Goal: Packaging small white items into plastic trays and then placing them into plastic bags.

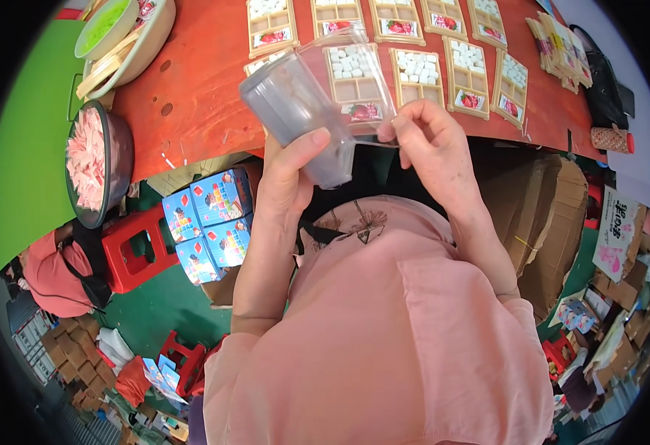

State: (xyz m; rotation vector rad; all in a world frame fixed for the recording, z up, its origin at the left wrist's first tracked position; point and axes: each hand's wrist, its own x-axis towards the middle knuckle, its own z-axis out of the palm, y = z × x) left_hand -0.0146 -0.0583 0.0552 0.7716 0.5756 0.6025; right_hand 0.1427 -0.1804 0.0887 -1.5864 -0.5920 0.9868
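Note:
My left hand (292, 167) is wrapped round a stack of nested clear plastic covers (288, 96), its thumb lying across them. Thumb and fingers of my right hand (436, 141) pinch the near corner of a single clear plastic cover (381, 93), which fans out to the right of the stack. Both covers and hands are above the table's near edge. Through the clear cover shows a small beige compartment tray (345, 89) with white pellet-like pieces and a strawberry-printed sachet. Several similar trays (469, 78) stand in two rows beyond my hands.
The red table (206, 81) carries a bowl with a green-filled basin (106, 30) at far left and a stack of packed trays (558, 48) at right. A black tub of pink sachets (88, 159) stands left. Blue printed boxes (210, 222) and a red stool (140, 248) sit below the table.

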